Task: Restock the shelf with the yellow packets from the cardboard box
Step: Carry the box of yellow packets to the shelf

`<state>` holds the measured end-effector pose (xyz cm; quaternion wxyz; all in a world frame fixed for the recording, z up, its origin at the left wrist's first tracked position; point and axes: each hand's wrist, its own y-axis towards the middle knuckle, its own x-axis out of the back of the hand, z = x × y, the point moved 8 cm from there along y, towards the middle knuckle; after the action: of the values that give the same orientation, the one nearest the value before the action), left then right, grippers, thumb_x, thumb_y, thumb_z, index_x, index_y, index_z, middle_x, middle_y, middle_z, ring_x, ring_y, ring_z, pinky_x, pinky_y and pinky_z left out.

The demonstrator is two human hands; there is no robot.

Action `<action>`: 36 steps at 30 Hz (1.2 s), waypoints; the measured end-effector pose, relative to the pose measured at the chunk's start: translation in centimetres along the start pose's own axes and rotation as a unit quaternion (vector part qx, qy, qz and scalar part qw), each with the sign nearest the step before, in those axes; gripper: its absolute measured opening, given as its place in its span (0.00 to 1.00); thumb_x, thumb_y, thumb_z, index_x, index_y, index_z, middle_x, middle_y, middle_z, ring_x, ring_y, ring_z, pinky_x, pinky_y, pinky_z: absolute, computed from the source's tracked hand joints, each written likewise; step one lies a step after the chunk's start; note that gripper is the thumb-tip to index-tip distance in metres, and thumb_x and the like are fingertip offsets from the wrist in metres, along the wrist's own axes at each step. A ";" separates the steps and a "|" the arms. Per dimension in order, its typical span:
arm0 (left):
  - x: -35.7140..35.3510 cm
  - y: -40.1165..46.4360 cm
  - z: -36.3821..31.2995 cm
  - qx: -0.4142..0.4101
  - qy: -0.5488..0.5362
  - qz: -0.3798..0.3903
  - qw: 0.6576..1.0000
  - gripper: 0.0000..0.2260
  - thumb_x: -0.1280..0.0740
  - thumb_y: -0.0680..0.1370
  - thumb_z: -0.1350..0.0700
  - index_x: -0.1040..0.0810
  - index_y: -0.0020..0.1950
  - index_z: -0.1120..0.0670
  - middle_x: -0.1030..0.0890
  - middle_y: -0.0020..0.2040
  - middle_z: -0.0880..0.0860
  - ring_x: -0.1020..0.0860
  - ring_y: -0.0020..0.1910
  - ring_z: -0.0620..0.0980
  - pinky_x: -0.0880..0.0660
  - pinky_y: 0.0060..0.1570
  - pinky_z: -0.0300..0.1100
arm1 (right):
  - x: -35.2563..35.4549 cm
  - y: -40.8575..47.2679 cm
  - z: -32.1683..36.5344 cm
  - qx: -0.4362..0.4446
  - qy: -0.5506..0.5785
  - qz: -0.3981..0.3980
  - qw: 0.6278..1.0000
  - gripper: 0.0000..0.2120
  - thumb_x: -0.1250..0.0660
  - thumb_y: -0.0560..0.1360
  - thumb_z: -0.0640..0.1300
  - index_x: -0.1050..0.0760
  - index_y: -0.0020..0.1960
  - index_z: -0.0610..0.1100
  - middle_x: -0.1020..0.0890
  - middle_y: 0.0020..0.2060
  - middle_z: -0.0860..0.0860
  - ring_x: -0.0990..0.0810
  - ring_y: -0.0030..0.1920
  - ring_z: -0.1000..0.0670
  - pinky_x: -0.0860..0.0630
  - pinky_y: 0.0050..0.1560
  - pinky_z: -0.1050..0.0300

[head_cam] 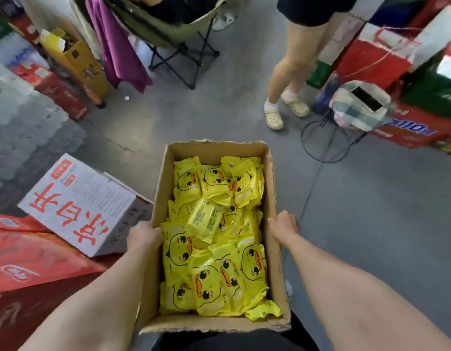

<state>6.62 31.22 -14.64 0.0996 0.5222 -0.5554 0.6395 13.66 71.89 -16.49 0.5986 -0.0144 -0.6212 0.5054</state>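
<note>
The restocking is looking barely begun, going by how things are lying: the cardboard box (271, 198) is sitting well filled with yellow packets (214, 239) (duck faces printed on most of them), heaped loosely almost to the rim, and no shelf is showing anywhere in view, so every packet seems yet to be placed. The box is being held up in front of the person's body, above the grey concrete floor (371, 224), apparently on the way to wherever the shelf stands. The left hand (143, 236) is gripping the box's left wall, fingers curling over the top edge with the tips going inside, touching cardboard just beside the packets. The right hand (282, 225) is clasping the right wall in the same manner, fingers wrapping over the rim. Neither hand is holding a packet.
</note>
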 end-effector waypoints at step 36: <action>-47.3 -50.7 -88.0 -0.553 0.278 0.179 0.765 0.18 0.33 0.75 0.46 0.27 0.37 0.60 0.22 0.39 0.58 0.23 0.39 0.59 0.25 0.39 0.45 | 44.9 2.6 -74.2 -0.418 0.303 -0.252 0.818 0.24 0.37 0.79 0.44 0.42 0.28 0.41 0.34 0.27 0.44 0.30 0.36 0.44 0.38 0.29 0.55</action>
<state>14.06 142.69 -6.46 0.4045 0.0674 -0.8443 0.3450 55.71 146.46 -2.30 0.7995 -0.2588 -0.5421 -0.0016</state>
